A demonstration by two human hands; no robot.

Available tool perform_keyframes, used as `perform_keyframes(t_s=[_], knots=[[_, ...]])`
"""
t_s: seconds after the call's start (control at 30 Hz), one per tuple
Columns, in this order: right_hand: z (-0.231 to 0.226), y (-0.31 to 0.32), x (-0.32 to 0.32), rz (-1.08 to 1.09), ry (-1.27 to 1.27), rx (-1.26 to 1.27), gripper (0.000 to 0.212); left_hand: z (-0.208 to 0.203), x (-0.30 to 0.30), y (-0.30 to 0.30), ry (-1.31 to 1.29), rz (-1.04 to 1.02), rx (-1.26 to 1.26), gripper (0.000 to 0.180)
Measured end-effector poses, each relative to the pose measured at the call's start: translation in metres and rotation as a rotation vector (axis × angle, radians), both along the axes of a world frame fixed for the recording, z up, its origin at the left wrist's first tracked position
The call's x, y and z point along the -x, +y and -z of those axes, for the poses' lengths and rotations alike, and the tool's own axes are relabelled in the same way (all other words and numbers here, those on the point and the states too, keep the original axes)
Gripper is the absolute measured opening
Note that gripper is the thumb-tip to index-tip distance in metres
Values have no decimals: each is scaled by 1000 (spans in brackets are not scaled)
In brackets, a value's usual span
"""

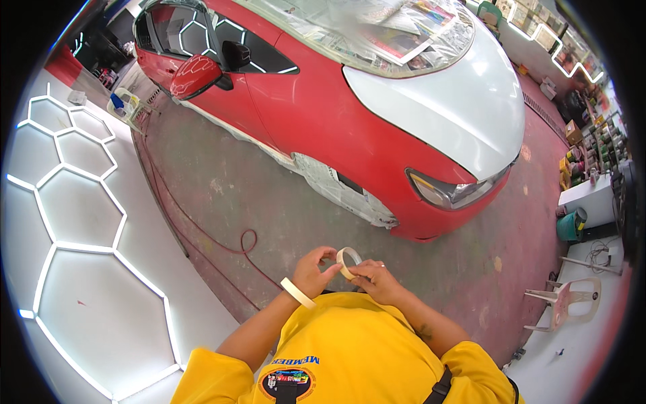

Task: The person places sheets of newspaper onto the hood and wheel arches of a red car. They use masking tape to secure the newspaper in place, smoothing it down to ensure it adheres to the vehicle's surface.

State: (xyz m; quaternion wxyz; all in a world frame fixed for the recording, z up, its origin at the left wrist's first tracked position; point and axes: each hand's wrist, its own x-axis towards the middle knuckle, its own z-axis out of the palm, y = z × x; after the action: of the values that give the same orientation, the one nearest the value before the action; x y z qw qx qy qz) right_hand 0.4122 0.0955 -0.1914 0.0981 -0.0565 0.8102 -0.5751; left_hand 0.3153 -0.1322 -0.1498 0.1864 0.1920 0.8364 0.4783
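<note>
In front of my yellow shirt, both hands are raised around a cream roll of masking tape (342, 263). My right hand (378, 281) grips the roll at its right and lower side with closed fingers. From the other side, my left hand (311, 271) has curled fingers, and its thumb presses at the roll's edge. Any loose end of tape is too small to make out. A second roll of masking tape (297, 293) sits around my left wrist like a bracelet. Beyond my hands stands a red car (343, 128) with a white hood (437, 101).
Newspaper and plastic sheeting (410, 34) cover the windshield; masking sheet (336, 185) hangs over the front wheel. A red hose (202, 236) loops across the floor at left. A plastic chair (572, 303) lies at right, near a teal bucket (570, 225). Another chair (128, 108) stands far left.
</note>
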Motion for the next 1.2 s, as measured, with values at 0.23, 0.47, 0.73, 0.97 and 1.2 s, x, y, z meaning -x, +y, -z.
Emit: perform_keyframes(t_s=[0.23, 0.47, 0.73, 0.97, 1.2], knots=[[-11, -19, 42, -128, 83, -144, 37, -9, 45, -31, 168, 129, 154, 21], [-23, -85, 107, 207, 99, -279, 39, 27, 121, -104, -244, 172, -92, 14], [-16, -179, 171, 485, 122, -501, 31, 35, 195, -163, -425, 108, -125, 15], [219, -92, 129, 1348, -457, 129, 28, 176, 264, -140, -312, -55, -94, 18], [389, -157, 279, 875, -331, 304, 38, 419, 322, -80, -222, 12, -93, 19]])
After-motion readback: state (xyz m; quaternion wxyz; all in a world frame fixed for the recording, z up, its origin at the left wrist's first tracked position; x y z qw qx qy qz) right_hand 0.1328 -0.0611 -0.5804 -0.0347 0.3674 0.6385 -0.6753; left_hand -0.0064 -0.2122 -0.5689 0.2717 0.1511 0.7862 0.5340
